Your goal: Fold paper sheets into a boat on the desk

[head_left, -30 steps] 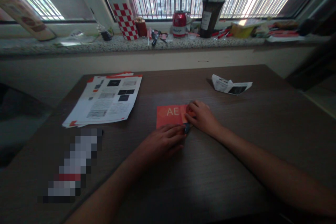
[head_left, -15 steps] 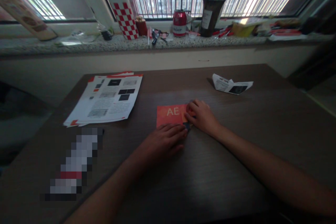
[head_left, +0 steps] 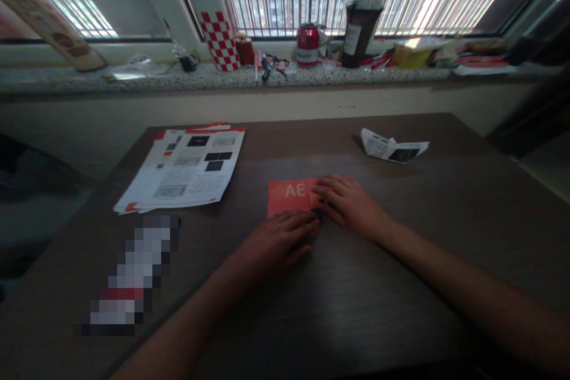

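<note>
A red sheet of paper (head_left: pixel 287 200) with the letters "AE" lies on the table in front of me, its right part folded over. Across its lower edge rests my left hand (head_left: pixel 285 237), palm down with the fingers stretched out. My right hand (head_left: pixel 350 202) lies over the right side of the paper, fingers extended and flat on the fold. Orange and dark print shows in the gap between the two hands. The lower and right edges of the paper are mostly hidden under my fingers.
Printed sheets (head_left: pixel 191 169) lie stacked at the table's left, with a pixelated object (head_left: pixel 138 273) nearer to me. A folded white paper (head_left: pixel 392 148) stands at the back right. On the windowsill are a checkered bottle (head_left: pixel 219 41), a red can (head_left: pixel 307 44) and a dark cup (head_left: pixel 360 32).
My right hand has flattened, its fingers now stretched further over the right side of the red paper. The left hand stays in place. The view has shifted slightly.
</note>
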Demonstrator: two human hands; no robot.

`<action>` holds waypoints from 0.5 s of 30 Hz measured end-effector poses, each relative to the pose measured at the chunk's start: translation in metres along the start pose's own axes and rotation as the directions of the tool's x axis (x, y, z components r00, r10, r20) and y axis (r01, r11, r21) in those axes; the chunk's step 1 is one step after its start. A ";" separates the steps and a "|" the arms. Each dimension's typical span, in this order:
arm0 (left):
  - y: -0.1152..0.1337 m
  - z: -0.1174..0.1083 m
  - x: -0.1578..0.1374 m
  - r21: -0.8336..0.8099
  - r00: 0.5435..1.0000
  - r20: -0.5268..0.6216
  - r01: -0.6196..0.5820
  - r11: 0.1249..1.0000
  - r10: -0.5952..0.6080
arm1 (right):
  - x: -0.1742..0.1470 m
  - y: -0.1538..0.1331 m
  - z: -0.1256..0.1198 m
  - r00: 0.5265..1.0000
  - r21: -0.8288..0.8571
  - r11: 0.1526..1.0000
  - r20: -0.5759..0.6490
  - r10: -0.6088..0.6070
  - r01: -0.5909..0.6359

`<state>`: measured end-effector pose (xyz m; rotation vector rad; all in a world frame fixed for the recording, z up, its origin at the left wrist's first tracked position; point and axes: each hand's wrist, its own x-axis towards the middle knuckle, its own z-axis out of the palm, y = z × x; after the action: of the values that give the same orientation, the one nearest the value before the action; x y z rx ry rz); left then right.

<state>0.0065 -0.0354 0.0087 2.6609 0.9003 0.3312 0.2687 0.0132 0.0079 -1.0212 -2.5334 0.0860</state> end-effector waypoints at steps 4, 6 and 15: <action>0.001 -0.001 0.001 0.006 1.000 0.009 0.008 1.000 -0.008 | -0.017 -0.003 0.000 0.994 0.051 0.996 0.082 -0.074 0.070; 0.002 -0.002 0.001 0.010 1.000 0.017 0.011 1.000 -0.011 | -0.023 -0.002 0.004 0.993 0.079 0.995 0.095 -0.066 0.059; 0.004 -0.002 0.000 0.019 1.000 0.018 0.000 1.000 -0.001 | -0.023 -0.001 0.009 0.995 0.119 0.992 0.087 -0.043 0.033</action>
<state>0.0076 -0.0376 0.0119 2.6762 0.9030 0.2995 0.2796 -0.0022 -0.0081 -0.9427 -2.5926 0.2723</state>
